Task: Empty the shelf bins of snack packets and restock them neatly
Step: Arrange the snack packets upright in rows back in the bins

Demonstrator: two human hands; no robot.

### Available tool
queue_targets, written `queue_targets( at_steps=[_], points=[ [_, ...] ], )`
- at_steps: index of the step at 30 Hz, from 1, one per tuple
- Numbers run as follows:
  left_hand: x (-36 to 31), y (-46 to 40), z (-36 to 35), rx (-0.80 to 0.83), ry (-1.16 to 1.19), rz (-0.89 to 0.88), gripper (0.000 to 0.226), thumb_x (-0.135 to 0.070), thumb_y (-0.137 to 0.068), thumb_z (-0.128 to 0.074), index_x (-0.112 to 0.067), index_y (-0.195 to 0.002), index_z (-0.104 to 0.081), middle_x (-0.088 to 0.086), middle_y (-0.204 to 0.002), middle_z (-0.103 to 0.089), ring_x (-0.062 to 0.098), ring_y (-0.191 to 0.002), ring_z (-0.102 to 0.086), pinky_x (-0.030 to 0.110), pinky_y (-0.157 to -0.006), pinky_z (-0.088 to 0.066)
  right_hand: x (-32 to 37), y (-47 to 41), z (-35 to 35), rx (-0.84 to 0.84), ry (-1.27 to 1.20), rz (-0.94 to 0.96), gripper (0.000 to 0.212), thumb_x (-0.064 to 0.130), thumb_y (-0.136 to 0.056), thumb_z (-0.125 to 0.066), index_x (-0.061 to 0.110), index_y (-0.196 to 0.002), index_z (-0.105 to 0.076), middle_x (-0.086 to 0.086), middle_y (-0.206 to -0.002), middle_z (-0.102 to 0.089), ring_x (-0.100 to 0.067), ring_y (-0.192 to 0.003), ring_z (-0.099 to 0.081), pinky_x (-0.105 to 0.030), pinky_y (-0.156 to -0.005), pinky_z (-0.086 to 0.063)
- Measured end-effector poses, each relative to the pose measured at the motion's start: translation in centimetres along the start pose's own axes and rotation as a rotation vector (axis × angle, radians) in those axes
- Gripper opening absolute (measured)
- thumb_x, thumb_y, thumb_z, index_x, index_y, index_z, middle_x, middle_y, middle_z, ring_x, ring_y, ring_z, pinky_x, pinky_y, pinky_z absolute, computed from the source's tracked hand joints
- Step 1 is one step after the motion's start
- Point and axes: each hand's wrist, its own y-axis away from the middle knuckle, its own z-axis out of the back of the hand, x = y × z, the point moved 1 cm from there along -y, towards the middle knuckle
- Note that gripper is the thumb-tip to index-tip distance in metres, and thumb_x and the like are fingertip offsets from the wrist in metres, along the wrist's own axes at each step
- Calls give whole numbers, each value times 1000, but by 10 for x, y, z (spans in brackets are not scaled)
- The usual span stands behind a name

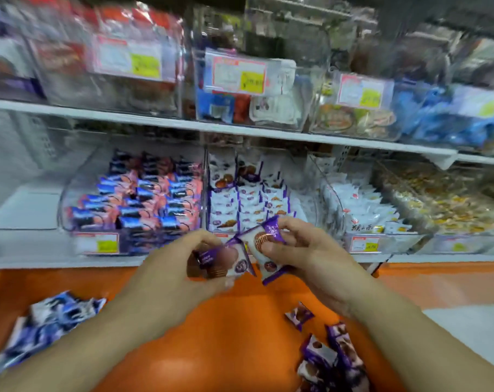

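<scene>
1. Several purple packets (332,360) lie loose on the orange ledge (226,321), near the right forearm.
2. The left hand (169,267) pinches one purple-white packet (226,261), its long axis about level.
3. The right hand (299,250) grips a second packet (264,244), tilted, its long axis running up to the right.
4. Behind them, the middle bin (305,193) holds neat rows of similar packets.

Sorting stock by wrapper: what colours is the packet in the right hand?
White with purple ends and a brown biscuit picture, on the packet the right hand pinches; head view.
</scene>
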Motion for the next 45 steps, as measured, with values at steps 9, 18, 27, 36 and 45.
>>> queue_targets(
  at_steps=[9, 18, 27, 36, 45],
  points=[
    [-2, -11, 22, 79, 272, 115, 36, -36, -84, -71, -13, -111, -77, 11, -80, -74, 17, -68, -68, 27, -68, -61, 4, 4, -39, -120, -192, 90, 12, 3, -90, -76, 8, -97, -68, 11, -81, -79, 7, -75, -72, -9, -71, -55],
    [15, -31, 22, -59, 468, 265, 23, -17, -85, -80, -24, -107, -77, 11, -108, -75, 26, -95, -78, 49, -83, -64, 5, -18, -30, -223, -233, 67, 28, 7, -91, -76, 17, -116, -70, -12, -83, -73, -26, -76, -69, -42, -75, -50],
    [21, -41, 16, -141, 407, 182, 30, -10, -88, -76, -15, -115, -66, 13, -99, -79, 26, -84, -76, 46, -90, -60, 4, -20, -8, -133, -275, 35, 34, 2, -92, -73, 7, -124, -62, -35, -110, -69, -41, -95, -76, -46, -81, -64],
    [1, -70, 1, -171, 82, -10, 30, -20, -83, -85, -36, -100, -68, -14, -94, -77, 7, -82, -75, 20, -66, -58, 15, -30, 19, -300, -174, 68, 20, 2, -90, -76, 18, -102, -76, -25, -101, -74, -36, -84, -78, -53, -76, -65],
    [-11, -234, -23, -255, -443, -194, 33, -32, -84, -84, -40, -104, -58, -7, -89, -70, 8, -68, -63, 18, -53, -43, 3, -52, 57, -477, -52, 147, 22, 15, -92, -77, 37, -94, -74, -27, -97, -67, -51, -98, -67, -70, -84, -56]
  ],
)
